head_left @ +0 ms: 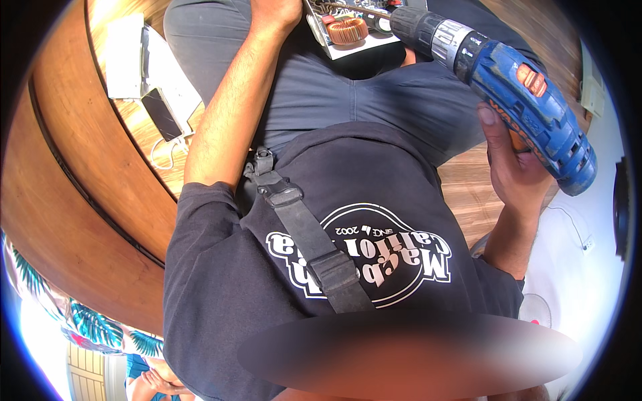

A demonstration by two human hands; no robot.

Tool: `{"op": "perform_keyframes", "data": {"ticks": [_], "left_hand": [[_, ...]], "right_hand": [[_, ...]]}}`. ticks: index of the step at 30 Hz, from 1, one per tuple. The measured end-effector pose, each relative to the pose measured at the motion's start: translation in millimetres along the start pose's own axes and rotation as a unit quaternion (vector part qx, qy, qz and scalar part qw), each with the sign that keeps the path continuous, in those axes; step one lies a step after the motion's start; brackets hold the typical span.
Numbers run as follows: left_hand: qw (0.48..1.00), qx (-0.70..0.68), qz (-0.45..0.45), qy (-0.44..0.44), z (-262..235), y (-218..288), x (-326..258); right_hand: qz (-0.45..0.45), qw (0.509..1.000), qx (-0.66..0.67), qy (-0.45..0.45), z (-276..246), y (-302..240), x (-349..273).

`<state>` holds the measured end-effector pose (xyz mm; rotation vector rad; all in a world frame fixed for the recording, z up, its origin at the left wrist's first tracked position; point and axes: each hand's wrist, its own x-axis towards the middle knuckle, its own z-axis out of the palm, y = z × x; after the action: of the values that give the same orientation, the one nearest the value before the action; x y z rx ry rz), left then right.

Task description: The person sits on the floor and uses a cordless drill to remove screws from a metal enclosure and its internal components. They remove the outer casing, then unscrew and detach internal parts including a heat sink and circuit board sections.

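My right hand is wrapped around the grip of a blue cordless drill with a black and silver chuck. A long thin bit runs from the chuck to the left, over an opened electronic unit. That unit has a light metal casing and a copper-wound coil among other parts. It sits at the top edge, above my lap, partly cut off. Close to its left side is my left hand, its fingers out of the picture, so their grip is hidden. Whether the bit touches anything does not show.
Curved brown wooden furniture stands along my left. Beyond it a black rectangular device lies on the wood floor with a white cable, beside white sheet-like items. Another person's hand shows at lower left. A white wall rises right.
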<state>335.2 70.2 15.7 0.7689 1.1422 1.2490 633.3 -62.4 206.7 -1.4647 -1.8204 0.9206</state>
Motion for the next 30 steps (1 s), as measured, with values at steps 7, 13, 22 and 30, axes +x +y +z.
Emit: {"op": "perform_keyframes", "data": {"ticks": [7,13,22,30], "left_hand": [[1.0,-0.004,0.0,0.011,3.0,1.8,-1.5],[1.0,-0.005,0.001,0.028,6.1,5.1,-4.8],[0.999,0.003,0.005,0.048,10.8,7.9,-6.3],[0.998,-0.027,-0.004,0.049,17.1,11.5,-11.6]], "right_hand": [[0.004,1.0,0.005,0.009,1.4,0.7,-3.1],[-0.021,1.0,0.007,0.012,15.2,-19.1,-12.7],[-0.03,0.977,-0.172,-0.125,29.1,-75.9,3.3],[-0.027,0.974,-0.183,-0.128,28.1,-77.4,9.3]]}}
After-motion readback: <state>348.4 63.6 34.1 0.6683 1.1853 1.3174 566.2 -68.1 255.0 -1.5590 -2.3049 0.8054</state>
